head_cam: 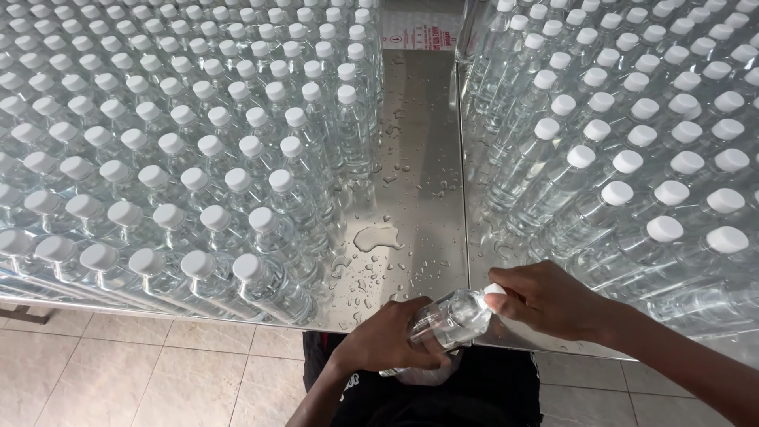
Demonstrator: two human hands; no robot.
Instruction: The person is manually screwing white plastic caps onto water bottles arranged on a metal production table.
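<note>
Left hand [387, 340] cupped from below around the body of a clear plastic bottle [451, 320], fingers wrapped tight, wrist bent up from the lower edge of view. Right hand [545, 300] reaching in from the right, forearm slanting down to the corner, fingertips pinched closed around the white cap [495, 289]. Bottle tilted nearly flat, cap end toward the right, held just over the near edge of the steel table [423, 158], between the two hands. Cap mostly hidden under the fingers; seated or loose, hard to tell.

Smooth, transparent, ribbed bottle wall, glinting. Brushed metal tabletop, shiny, dotted with water drops and one small puddle [378, 236]. On the left, a dense block of upright clear bottles with round white caps [198, 119]; on the right, another such block [632, 119], with a bare strip of table between. Below, pale square floor tiles [158, 372] and dark clothing [474, 395].
</note>
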